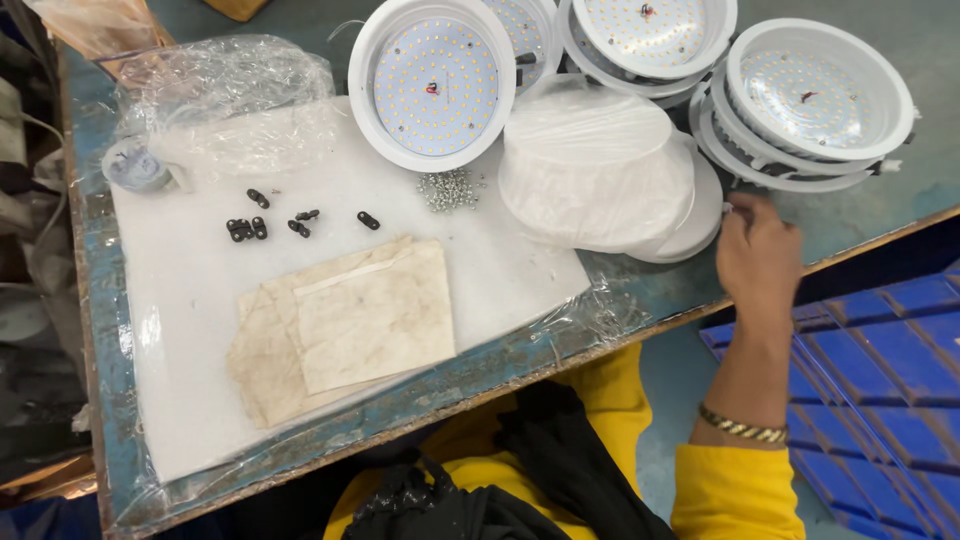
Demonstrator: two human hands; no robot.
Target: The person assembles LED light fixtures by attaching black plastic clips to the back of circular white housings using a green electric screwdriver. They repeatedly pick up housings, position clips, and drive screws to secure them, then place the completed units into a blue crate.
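Yellow-sleeved and braceleted, the right hand (757, 258) reaches with loosely curled fingers, gripping nothing, to the rim of the stacked white round LED downlight housings (815, 105) at the blue-topped table's (880, 215) right edge, seemingly fetching one; left hand unseen.
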